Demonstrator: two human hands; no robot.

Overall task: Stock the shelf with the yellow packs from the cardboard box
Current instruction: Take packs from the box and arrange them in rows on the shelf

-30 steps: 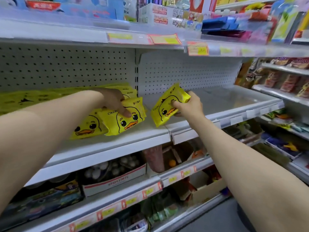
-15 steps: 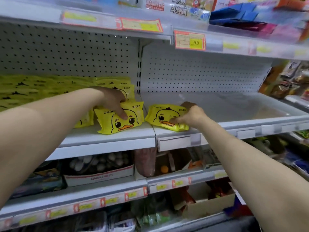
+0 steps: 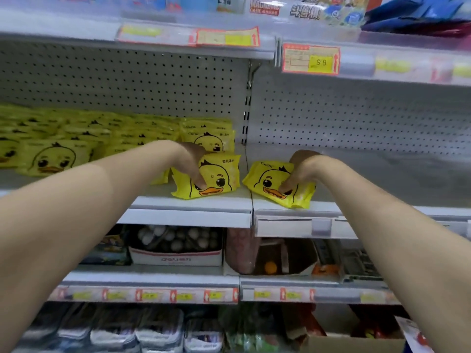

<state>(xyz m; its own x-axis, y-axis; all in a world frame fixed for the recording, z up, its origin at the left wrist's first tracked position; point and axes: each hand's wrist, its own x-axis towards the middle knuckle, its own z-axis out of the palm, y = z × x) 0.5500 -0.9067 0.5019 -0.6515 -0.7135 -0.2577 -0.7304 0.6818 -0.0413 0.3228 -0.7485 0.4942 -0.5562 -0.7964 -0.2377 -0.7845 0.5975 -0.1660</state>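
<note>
Two yellow duck-face packs rest on the white middle shelf (image 3: 193, 207). My left hand (image 3: 195, 164) grips the left pack (image 3: 219, 179), thumb pressed on its front, near the shelf's right end. My right hand (image 3: 298, 171) grips the right pack (image 3: 265, 182), which lies tilted at the left end of the adjoining shelf section (image 3: 382, 184). Behind and to the left, several more yellow packs (image 3: 102, 138) are stacked in rows against the pegboard. A corner of the cardboard box (image 3: 356, 342) shows at the bottom right.
A shelf above (image 3: 153, 36) carries price tags and boxed toys. Below, a white display box of balls (image 3: 175, 248) and other goods fill the lower shelves. The pegboard back wall (image 3: 356, 115) stands behind the right shelf section.
My right hand brought its pack down from mid-air onto the right shelf section and keeps hold of it. My left hand stayed on its pack. The camera moved closer and tilted up.
</note>
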